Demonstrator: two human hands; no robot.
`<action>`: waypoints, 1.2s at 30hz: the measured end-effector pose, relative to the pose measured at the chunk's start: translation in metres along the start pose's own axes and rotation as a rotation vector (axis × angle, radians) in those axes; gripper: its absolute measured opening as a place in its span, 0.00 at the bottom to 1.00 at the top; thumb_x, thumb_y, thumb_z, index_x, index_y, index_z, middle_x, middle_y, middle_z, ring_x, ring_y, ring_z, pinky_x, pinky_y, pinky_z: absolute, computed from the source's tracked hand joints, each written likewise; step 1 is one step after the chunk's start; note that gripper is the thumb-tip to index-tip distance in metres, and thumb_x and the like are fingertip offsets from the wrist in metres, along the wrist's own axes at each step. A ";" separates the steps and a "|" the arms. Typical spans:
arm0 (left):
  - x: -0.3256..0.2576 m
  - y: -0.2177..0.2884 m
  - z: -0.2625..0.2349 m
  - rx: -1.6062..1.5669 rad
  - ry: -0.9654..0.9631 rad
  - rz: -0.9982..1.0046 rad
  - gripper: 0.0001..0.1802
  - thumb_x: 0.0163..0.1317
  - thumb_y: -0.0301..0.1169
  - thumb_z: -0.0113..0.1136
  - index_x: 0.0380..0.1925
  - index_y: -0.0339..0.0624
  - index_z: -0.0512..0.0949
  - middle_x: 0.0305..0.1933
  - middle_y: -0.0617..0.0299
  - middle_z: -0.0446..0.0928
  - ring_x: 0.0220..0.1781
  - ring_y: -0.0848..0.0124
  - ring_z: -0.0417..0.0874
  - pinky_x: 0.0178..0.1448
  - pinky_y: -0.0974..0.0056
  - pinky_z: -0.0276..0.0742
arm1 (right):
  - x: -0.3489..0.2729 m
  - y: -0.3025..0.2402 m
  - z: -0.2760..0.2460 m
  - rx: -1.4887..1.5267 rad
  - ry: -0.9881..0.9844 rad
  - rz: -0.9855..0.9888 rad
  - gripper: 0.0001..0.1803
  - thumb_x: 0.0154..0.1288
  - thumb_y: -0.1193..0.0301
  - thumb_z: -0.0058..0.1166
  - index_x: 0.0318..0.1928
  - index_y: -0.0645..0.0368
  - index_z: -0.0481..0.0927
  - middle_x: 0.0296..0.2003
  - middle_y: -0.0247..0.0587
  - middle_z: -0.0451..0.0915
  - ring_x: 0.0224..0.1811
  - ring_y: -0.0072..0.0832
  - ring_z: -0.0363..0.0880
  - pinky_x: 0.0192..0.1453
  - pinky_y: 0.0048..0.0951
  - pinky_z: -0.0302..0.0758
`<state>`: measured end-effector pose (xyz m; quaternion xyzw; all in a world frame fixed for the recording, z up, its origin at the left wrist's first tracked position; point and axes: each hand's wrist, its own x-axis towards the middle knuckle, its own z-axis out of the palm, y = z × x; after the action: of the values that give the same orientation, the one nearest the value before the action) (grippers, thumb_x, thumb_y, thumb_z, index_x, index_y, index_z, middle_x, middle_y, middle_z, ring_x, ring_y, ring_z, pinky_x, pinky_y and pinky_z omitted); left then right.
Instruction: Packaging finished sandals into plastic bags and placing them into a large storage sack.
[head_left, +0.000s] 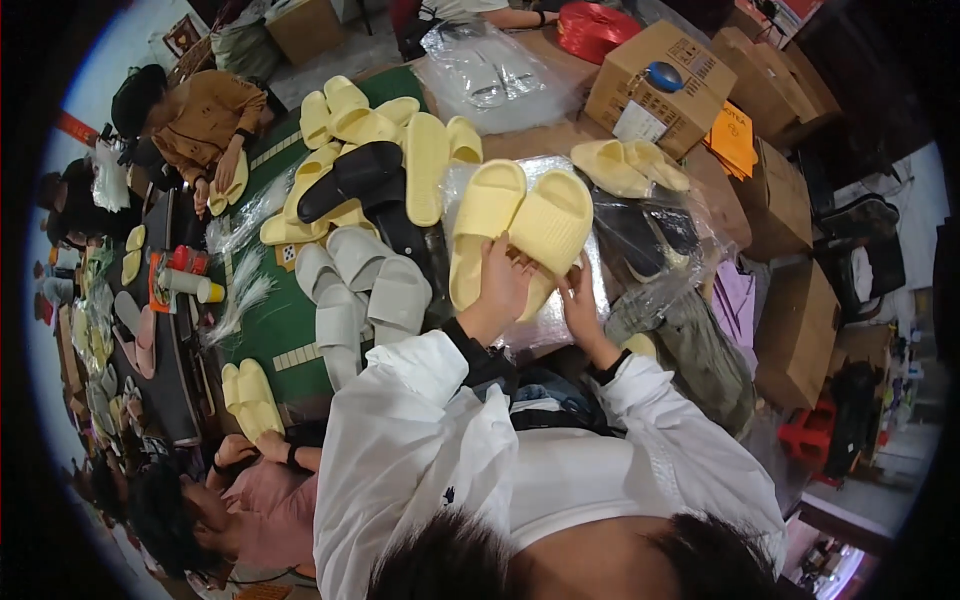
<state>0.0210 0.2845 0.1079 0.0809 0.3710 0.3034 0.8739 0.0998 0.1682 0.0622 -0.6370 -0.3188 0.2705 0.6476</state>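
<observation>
A pair of pale yellow slide sandals [520, 225] is held side by side, soles away from me, above a clear plastic bag [560, 315]. My left hand [500, 285] grips the heel end of the left sandal. My right hand [580, 300] holds the lower edge of the right sandal, fingers curled on it. Both sleeves are white with black cuffs.
On the green mat [285, 325] lie grey slides [360, 290], a black slide [355, 180] and a heap of yellow slides [350, 120]. More yellow slides [630, 165], plastic bags [490, 70] and cardboard boxes [660, 85] sit beyond. A person in brown [200, 120] and a person in pink [260, 500] work at the left.
</observation>
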 end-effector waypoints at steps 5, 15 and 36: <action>0.031 -0.037 -0.038 0.428 -0.175 -0.089 0.14 0.60 0.40 0.48 0.43 0.47 0.66 0.35 0.60 0.70 0.38 0.68 0.71 0.42 0.66 0.69 | 0.048 0.022 -0.064 -0.321 -0.060 0.112 0.30 0.63 0.71 0.45 0.63 0.63 0.52 0.58 0.54 0.61 0.55 0.38 0.67 0.56 0.31 0.64; -0.027 -0.050 -0.118 2.493 -0.244 0.356 0.16 0.49 0.30 0.52 0.40 0.39 0.72 0.50 0.39 0.68 0.54 0.44 0.67 0.55 0.49 0.66 | 0.014 0.071 -0.056 -0.770 0.124 -0.022 0.27 0.47 0.68 0.55 0.52 0.53 0.69 0.56 0.64 0.58 0.60 0.58 0.53 0.61 0.50 0.51; 0.002 -0.051 -0.151 2.769 -0.588 0.770 0.27 0.57 0.35 0.46 0.59 0.48 0.63 0.65 0.56 0.58 0.42 0.65 0.76 0.39 0.61 0.72 | 0.009 0.020 -0.127 0.144 -0.197 0.404 0.17 0.59 0.73 0.50 0.50 0.62 0.73 0.43 0.32 0.76 0.40 0.19 0.73 0.46 0.19 0.68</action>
<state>-0.0593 0.2318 -0.0192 0.9862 0.1281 -0.1048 0.0095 0.2030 0.0934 0.0447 -0.6106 -0.2263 0.4777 0.5897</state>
